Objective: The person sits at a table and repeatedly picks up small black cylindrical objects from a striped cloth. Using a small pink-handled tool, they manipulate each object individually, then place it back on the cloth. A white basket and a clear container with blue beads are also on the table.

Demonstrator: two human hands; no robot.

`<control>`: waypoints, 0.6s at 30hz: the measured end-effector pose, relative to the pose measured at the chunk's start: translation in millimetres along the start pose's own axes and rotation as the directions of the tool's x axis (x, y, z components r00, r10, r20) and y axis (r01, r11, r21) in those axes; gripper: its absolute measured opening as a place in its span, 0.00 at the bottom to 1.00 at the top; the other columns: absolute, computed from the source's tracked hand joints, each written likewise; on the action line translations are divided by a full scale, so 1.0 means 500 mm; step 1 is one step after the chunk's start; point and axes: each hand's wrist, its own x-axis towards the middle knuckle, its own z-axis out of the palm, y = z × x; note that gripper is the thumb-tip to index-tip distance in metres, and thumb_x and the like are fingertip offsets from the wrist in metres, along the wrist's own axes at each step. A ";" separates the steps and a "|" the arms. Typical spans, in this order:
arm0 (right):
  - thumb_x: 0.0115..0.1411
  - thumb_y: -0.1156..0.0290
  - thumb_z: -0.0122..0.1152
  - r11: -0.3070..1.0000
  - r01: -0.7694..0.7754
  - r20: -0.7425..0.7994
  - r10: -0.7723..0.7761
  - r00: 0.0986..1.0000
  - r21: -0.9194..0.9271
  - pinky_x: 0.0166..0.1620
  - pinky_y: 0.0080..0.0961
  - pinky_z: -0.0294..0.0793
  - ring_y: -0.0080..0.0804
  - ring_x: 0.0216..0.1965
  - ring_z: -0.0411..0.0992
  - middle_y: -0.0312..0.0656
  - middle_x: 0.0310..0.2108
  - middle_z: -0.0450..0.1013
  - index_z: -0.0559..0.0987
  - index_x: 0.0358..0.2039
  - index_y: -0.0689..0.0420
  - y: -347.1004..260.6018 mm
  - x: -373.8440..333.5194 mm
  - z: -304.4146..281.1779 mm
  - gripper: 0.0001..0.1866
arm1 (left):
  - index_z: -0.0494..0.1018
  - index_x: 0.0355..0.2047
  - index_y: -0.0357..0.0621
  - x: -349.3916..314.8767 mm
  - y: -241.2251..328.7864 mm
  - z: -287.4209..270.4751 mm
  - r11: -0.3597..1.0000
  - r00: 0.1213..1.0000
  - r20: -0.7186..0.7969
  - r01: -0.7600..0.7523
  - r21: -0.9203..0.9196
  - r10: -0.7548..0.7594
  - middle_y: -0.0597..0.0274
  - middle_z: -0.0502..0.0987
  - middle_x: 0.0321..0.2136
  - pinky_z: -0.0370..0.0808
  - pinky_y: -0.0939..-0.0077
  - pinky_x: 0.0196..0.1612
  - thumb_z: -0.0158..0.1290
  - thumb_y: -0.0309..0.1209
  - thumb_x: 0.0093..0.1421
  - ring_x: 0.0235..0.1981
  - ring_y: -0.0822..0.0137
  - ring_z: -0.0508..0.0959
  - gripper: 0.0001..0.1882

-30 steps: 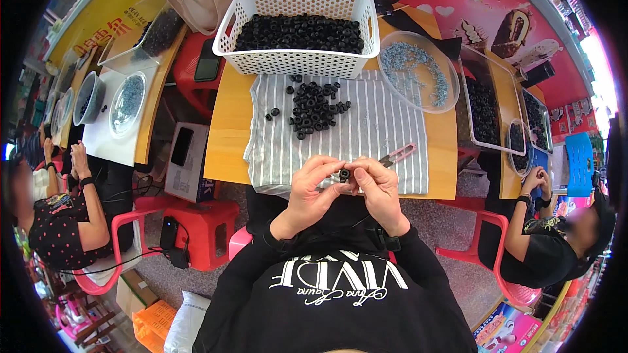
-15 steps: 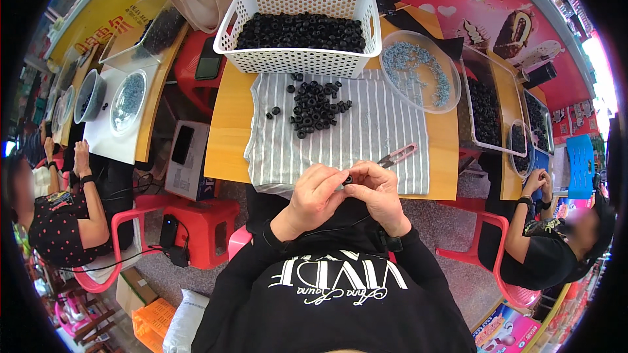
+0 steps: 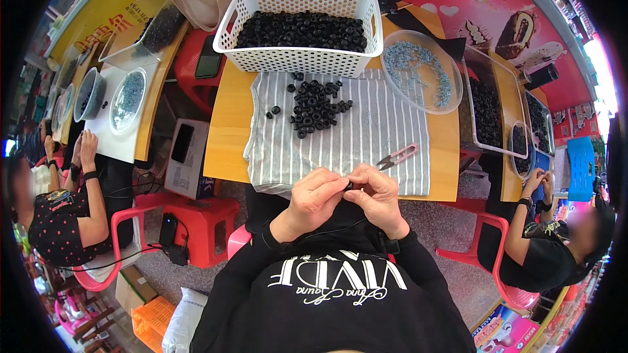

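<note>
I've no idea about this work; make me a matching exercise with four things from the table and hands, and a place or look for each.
1. Thread snips
2. White perforated basket
3. Round clear tray
4. Small black part

A. Scattered with tiny blue pieces
B. At the fingertips of the left hand and right hand
C. Pink-handled, lying on the striped cloth
D. Filled with many black rings

Pairs: 1-C, 2-D, 3-A, 4-B
</note>
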 end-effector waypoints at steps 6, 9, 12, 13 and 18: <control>0.49 0.82 0.69 0.971 0.138 0.057 -0.129 0.990 -0.197 0.26 0.20 0.64 0.22 0.24 0.67 0.37 0.27 0.72 0.79 0.34 0.63 -0.015 0.003 -0.008 0.11 | 0.77 0.35 0.36 0.000 0.003 -0.004 0.998 1.000 0.016 0.006 -0.061 -0.005 0.54 0.79 0.30 0.76 0.73 0.29 0.63 0.15 0.43 0.28 0.59 0.79 0.16; 0.49 0.82 0.69 0.982 0.125 0.026 -0.122 0.992 -0.141 0.27 0.19 0.65 0.22 0.25 0.68 0.38 0.28 0.72 0.79 0.35 0.62 -0.009 0.003 -0.009 0.12 | 0.77 0.38 0.36 0.002 0.009 -0.007 0.990 0.995 0.055 0.093 -0.109 -0.087 0.54 0.79 0.31 0.76 0.75 0.33 0.61 0.13 0.48 0.31 0.61 0.80 0.15; 0.48 0.83 0.70 0.984 0.132 -0.019 -0.136 0.991 -0.123 0.28 0.20 0.68 0.24 0.26 0.70 0.39 0.30 0.73 0.79 0.38 0.61 -0.004 0.000 -0.004 0.15 | 0.77 0.42 0.35 -0.007 0.013 -0.014 0.828 0.911 0.138 0.410 -0.383 -0.387 0.54 0.79 0.35 0.76 0.77 0.40 0.57 0.12 0.53 0.37 0.65 0.80 0.15; 0.47 0.83 0.70 0.975 0.152 0.001 -0.154 0.988 -0.165 0.29 0.20 0.69 0.24 0.27 0.71 0.39 0.30 0.74 0.79 0.39 0.61 -0.010 0.002 -0.004 0.17 | 0.76 0.45 0.33 -0.006 0.018 -0.021 0.690 0.863 0.197 0.494 -0.529 -0.466 0.56 0.77 0.40 0.74 0.78 0.44 0.53 0.12 0.58 0.42 0.69 0.78 0.15; 0.44 0.85 0.71 0.961 0.164 0.013 -0.165 0.986 -0.225 0.31 0.22 0.72 0.25 0.27 0.72 0.39 0.31 0.74 0.79 0.41 0.60 -0.012 0.000 0.000 0.21 | 0.77 0.45 0.33 -0.007 0.015 -0.029 0.531 0.798 0.294 0.578 -0.619 -0.526 0.59 0.75 0.42 0.74 0.80 0.44 0.52 0.16 0.61 0.42 0.72 0.76 0.12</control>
